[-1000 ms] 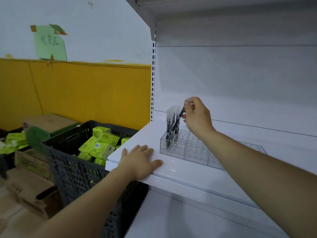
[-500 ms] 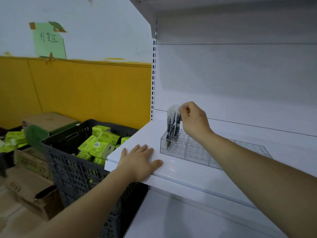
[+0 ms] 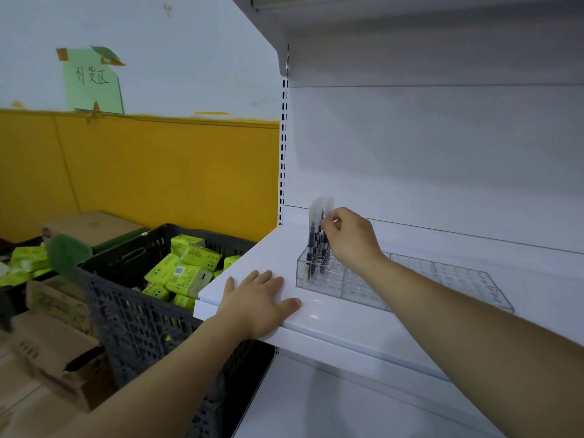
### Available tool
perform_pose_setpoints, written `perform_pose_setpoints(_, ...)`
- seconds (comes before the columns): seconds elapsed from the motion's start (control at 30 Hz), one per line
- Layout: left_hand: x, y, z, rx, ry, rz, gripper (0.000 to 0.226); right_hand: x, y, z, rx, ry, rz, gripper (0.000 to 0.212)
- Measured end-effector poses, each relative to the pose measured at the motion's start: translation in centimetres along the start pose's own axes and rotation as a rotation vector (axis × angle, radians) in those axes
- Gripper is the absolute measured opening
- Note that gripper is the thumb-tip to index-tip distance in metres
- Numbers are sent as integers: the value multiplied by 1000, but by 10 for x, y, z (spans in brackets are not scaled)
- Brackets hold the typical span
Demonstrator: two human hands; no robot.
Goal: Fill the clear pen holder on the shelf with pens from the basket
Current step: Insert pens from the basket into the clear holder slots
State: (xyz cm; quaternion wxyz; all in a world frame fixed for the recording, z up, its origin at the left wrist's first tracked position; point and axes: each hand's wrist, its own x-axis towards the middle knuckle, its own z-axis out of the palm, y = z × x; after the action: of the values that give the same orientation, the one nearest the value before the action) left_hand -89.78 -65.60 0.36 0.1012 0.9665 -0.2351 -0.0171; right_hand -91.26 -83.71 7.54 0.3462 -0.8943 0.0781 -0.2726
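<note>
A clear pen holder [image 3: 410,279] with a grid of holes lies on the white shelf [image 3: 331,324]. Several black pens [image 3: 316,245] in clear sleeves stand upright in its left end. My right hand [image 3: 350,238] reaches over the holder and pinches the top of one of these pens with its fingertips. My left hand [image 3: 256,303] lies flat, fingers spread, on the shelf's front left corner and holds nothing. The dark plastic basket [image 3: 132,311] stands left of the shelf, below its level.
The basket holds several bright green packs [image 3: 186,270]. Cardboard boxes [image 3: 57,352] sit on the floor at the left. A yellow and white wall with a green paper sign [image 3: 91,80] is behind. Another shelf board [image 3: 410,14] hangs overhead.
My right hand has come down and to the left, lowering a pen from a tilt to upright among the standing pens. My left hand has stayed flat on the shelf.
</note>
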Motion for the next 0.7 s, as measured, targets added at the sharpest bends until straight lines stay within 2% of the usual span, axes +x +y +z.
perform_pose_setpoints(0.13, 3, -1, -3, -39, -12, -7, 72, -1, -5, -8, 30, -17, 29, 37)
perform_pose_setpoints(0.37, -1, -2, -19, -281, 4, -61, 68, -3, -10, -29, 17, -3, 6, 41)
perform_pose_setpoints(0.5, -23, 2, -34, -415, 26, -56, 67, -11, -21, -39, -20, -38, -44, 46)
perform_pose_setpoints(0.7, -69, 5, -56, -457, 71, -122, 70, -31, -52, -44, 22, -90, -149, 47)
